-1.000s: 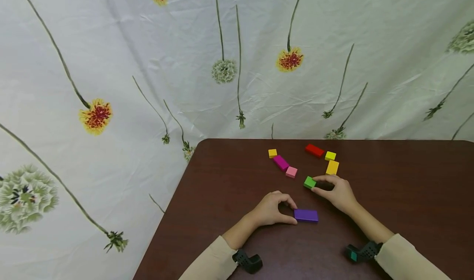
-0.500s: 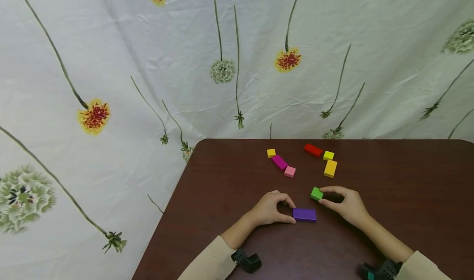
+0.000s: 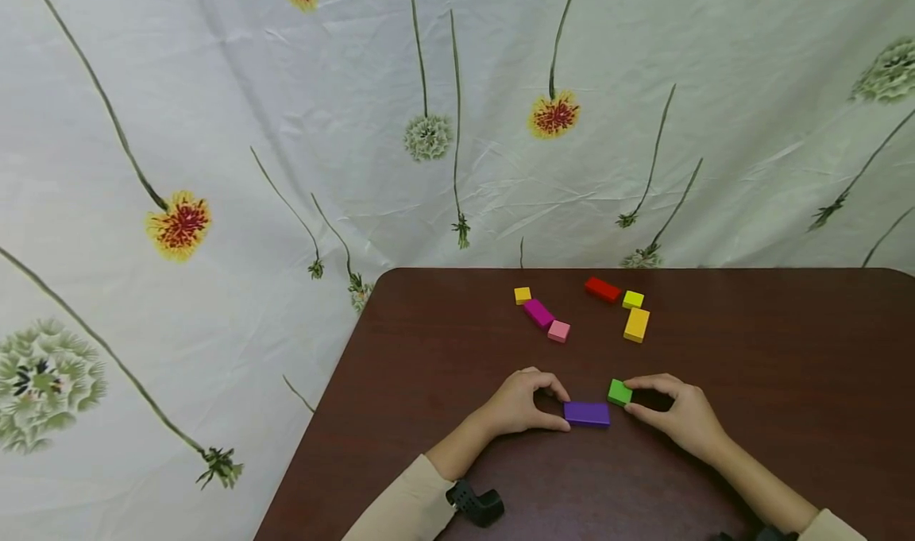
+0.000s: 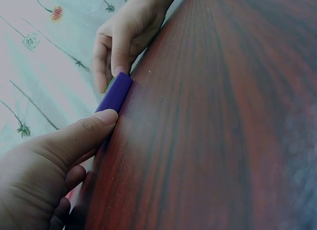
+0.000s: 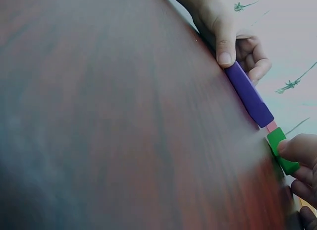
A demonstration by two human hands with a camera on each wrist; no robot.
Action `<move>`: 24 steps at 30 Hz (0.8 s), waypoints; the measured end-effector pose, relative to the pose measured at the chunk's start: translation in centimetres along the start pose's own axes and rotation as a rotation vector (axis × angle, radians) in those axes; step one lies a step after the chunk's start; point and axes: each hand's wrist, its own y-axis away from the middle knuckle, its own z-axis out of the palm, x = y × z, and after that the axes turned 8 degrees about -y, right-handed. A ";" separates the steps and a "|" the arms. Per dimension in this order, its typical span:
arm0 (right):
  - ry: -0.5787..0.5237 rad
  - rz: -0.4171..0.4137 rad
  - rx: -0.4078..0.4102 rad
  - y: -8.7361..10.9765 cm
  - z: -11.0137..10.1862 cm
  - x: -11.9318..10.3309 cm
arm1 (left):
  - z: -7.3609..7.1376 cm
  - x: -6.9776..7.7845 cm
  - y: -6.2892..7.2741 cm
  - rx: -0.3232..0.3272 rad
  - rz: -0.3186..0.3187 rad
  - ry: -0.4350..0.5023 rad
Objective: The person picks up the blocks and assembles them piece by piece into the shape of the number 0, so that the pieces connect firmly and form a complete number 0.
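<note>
My left hand (image 3: 525, 402) pinches the left end of a long purple block (image 3: 587, 415) between thumb and fingers on the dark wooden table. In the left wrist view the thumb lies on the near face of the purple block (image 4: 115, 93). Just off that block's upper right corner is a small green block (image 3: 619, 392), which my right hand (image 3: 679, 414) pinches from its right side. The right wrist view shows a narrow gap between the green block (image 5: 282, 149) and the purple block (image 5: 249, 93).
Farther back on the table (image 3: 457, 350) lie a small orange block (image 3: 523, 295), a magenta block (image 3: 539, 313) and a pink block (image 3: 559, 331) in a slanting row. Right of them are a red block (image 3: 603, 289), a yellow block (image 3: 632, 299) and a yellow-orange block (image 3: 636, 325). A flowered cloth (image 3: 357, 112) hangs behind.
My right hand has brought the green block toward me and slightly right, from near the pink block to beside the purple one. The left hand stays on the purple block.
</note>
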 end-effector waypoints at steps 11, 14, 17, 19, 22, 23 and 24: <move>-0.019 -0.069 0.004 0.3 0.4 0.3 | -0.1 0.0 0.0 -0.014 -0.022 0.000; -0.029 -0.086 0.003 0.2 0.3 0.3 | -0.1 0.0 -0.1 -0.012 -0.021 -0.007; -0.037 -0.103 0.001 0.2 0.3 0.3 | -0.1 0.0 -0.1 -0.011 -0.021 -0.009; -0.040 -0.112 -0.001 0.2 0.3 0.4 | -0.1 0.0 0.0 -0.013 -0.023 -0.006; -0.043 -0.122 -0.003 0.2 0.4 0.5 | 0.0 0.1 0.0 -0.017 -0.026 -0.001; -0.043 -0.124 -0.002 0.2 0.4 0.5 | 0.0 0.1 0.0 -0.017 -0.027 0.001; -0.044 -0.125 -0.001 0.2 0.4 0.5 | 0.0 0.1 0.0 -0.016 -0.027 0.003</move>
